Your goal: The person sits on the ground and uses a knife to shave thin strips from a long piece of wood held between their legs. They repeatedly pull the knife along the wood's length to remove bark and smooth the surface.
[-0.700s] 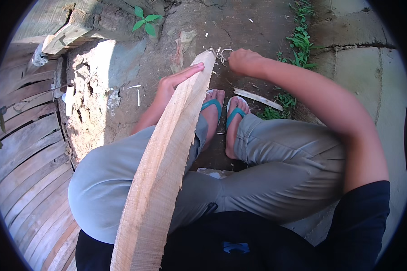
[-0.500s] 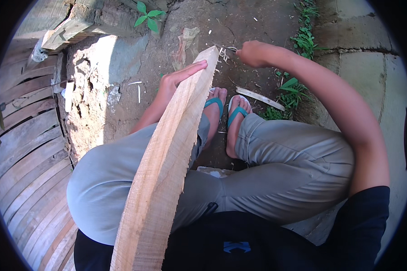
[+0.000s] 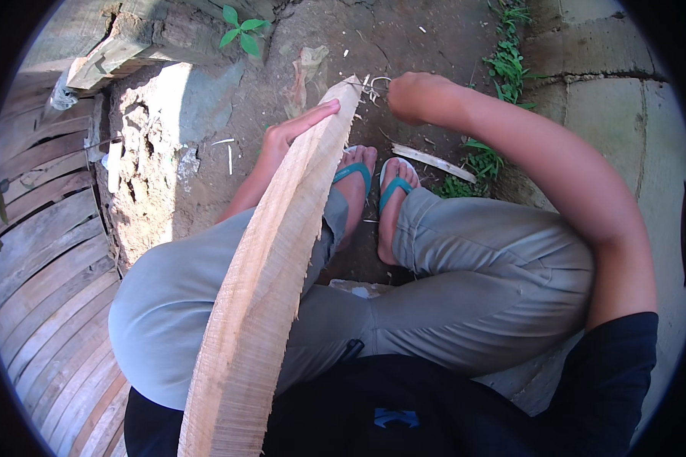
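Observation:
A long, pale wooden plank (image 3: 261, 282) slants away from my body across my left thigh, its far end tapered and its right edge rough. Near that far end, my left hand (image 3: 297, 126) grips it from the left side, the top digit lying along the upper face and the others hidden behind the wood. My right hand (image 3: 411, 97) is closed just right of the tip. It holds what looks like a knife (image 3: 375, 88), only a thin dark blade showing against the tip, its handle hidden in the fist. Curled shavings hang beside the blade.
My feet in teal-strapped flip-flops (image 3: 395, 190) rest on bare soil beneath the plank. A loose wood strip (image 3: 434, 163) lies right of them, by green weeds (image 3: 484, 160). Slatted wood (image 3: 53, 282) stands on the left; a concrete slab (image 3: 606, 145) runs along the right.
My right hand has moved left, bringing the blade closer against the plank's tip. The plank and my left hand appear slightly further left in view, with the grip unchanged.

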`<control>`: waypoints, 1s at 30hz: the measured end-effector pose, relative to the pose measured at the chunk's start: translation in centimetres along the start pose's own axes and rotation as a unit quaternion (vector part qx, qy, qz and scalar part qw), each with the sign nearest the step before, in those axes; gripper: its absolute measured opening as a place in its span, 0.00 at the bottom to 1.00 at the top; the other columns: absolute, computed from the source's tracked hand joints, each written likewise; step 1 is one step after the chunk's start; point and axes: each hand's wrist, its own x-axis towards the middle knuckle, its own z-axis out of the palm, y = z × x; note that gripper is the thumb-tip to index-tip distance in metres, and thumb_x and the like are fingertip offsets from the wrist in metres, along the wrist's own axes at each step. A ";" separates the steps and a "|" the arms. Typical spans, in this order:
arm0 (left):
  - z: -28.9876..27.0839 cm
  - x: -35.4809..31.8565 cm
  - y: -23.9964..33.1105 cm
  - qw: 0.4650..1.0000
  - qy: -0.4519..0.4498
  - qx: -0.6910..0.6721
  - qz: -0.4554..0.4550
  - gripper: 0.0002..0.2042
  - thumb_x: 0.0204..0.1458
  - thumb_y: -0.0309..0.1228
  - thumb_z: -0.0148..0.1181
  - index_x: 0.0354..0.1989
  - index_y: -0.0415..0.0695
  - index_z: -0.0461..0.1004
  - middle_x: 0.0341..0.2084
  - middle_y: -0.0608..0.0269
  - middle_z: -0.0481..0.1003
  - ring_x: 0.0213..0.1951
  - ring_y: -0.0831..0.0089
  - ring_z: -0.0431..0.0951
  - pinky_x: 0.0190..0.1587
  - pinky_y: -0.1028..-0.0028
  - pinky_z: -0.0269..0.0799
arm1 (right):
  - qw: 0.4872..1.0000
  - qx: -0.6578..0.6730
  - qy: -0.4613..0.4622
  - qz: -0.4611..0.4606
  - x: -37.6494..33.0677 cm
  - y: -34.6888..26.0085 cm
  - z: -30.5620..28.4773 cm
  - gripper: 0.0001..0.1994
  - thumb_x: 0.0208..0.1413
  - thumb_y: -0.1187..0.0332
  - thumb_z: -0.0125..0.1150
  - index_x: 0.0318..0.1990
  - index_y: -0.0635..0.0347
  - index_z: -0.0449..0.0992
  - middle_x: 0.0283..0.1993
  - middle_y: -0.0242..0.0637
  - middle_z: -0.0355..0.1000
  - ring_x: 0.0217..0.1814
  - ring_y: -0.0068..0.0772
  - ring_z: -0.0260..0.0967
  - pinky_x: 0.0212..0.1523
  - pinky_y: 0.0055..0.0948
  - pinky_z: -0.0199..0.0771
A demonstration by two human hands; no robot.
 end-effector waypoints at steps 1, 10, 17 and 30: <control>0.0 0.0 0.0 1.000 0.000 -0.004 -0.005 0.26 0.52 0.28 0.60 0.63 0.42 0.69 0.62 0.53 0.69 0.64 0.66 0.67 0.66 0.68 0.59 | 1.000 0.003 0.008 -0.002 -0.2 -0.4 0.0 0.16 0.48 0.72 0.55 0.43 0.67 0.81 0.47 0.55 0.77 0.51 0.53 0.76 0.51 0.45 0.75; 0.0 0.0 0.1 1.000 0.001 0.008 -0.004 0.25 0.55 0.28 0.57 0.63 0.41 0.69 0.63 0.54 0.68 0.65 0.66 0.66 0.66 0.70 0.59 | 0.998 0.055 0.019 0.029 -1.2 -2.3 -0.6 0.18 0.51 0.70 0.53 0.46 0.69 0.80 0.51 0.51 0.76 0.55 0.51 0.75 0.52 0.42 0.75; 0.6 0.1 -1.0 0.995 0.019 -0.059 -0.080 0.26 0.56 0.25 0.54 0.66 0.42 0.65 0.63 0.62 0.68 0.59 0.76 0.69 0.61 0.76 0.62 | 0.997 0.053 0.056 0.015 0.1 -1.4 1.2 0.18 0.51 0.69 0.54 0.47 0.68 0.80 0.50 0.50 0.77 0.53 0.49 0.76 0.52 0.42 0.76; 0.7 0.3 -0.8 0.993 0.028 -0.064 -0.098 0.25 0.53 0.24 0.61 0.63 0.44 0.70 0.59 0.57 0.72 0.61 0.72 0.69 0.63 0.72 0.62 | 0.992 0.098 0.064 0.045 0.2 -1.6 1.3 0.17 0.50 0.70 0.56 0.47 0.68 0.79 0.51 0.55 0.76 0.54 0.53 0.75 0.53 0.46 0.75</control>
